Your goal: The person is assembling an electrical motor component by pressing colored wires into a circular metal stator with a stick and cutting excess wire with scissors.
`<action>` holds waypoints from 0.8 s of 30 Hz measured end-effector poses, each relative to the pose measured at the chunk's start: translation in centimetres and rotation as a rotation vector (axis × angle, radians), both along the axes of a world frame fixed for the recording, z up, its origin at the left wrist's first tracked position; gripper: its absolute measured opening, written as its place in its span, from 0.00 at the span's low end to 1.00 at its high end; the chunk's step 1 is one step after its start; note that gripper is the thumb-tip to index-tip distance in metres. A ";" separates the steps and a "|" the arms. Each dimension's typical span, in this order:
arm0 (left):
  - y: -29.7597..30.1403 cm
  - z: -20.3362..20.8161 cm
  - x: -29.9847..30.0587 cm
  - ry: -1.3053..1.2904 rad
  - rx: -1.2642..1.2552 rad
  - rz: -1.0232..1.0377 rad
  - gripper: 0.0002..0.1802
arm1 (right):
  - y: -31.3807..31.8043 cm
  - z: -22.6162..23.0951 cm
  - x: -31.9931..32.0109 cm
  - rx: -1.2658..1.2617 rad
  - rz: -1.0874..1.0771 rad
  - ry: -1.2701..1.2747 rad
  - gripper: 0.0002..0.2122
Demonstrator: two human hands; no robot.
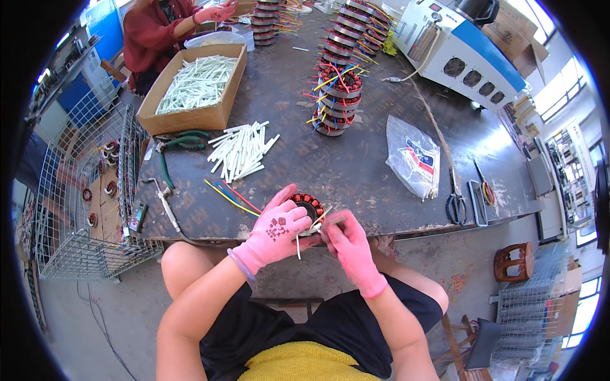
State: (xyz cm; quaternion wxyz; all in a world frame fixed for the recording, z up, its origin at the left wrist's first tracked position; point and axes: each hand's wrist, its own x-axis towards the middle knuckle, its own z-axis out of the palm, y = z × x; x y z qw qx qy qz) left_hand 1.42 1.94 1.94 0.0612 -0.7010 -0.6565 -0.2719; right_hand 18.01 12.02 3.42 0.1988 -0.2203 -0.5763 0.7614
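Observation:
At the table's near edge, my left hand (277,230), in a pink glove, grips a motor stator (309,203) with red windings around a dark ring. Red, blue and yellow lead wires (234,198) run out from it to the left. A thin white sleeve (298,247) hangs down beside my left fingers. My right hand (352,251), gloved in pink too, is closed in a pinch at the stator's right side. Another pale sleeve (323,216) slants up next to its fingertips. What exactly the right fingers pinch is hidden.
Loose white sleeves (241,151) lie beyond my hands, near a cardboard box (181,124) full of them. Green-handled pliers (184,138) lie left. Stacked stators (340,101) stand far centre. Rightward are a plastic bag (406,159), scissors (455,206) and a machine (454,57). A co-worker (152,35) sits far left.

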 end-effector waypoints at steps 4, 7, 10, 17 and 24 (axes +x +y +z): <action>0.1 -0.9 0.4 -0.045 0.110 -0.037 0.18 | 1.1 1.2 -4.6 0.137 0.067 -0.099 0.03; -0.2 -1.1 0.5 -0.079 0.121 -0.034 0.19 | 0.8 2.2 -6.1 0.115 0.086 -0.154 0.04; -0.8 -1.2 0.1 -0.083 0.050 -0.011 0.19 | 0.6 1.6 -7.5 -0.011 0.066 -0.141 0.03; 0.1 -0.3 0.4 -0.138 0.094 -0.073 0.19 | 1.7 1.2 -8.0 -0.183 0.014 -0.149 0.01; 0.2 0.5 1.1 -0.047 0.037 -0.018 0.23 | 17.1 3.7 3.8 0.770 -0.493 -0.240 0.14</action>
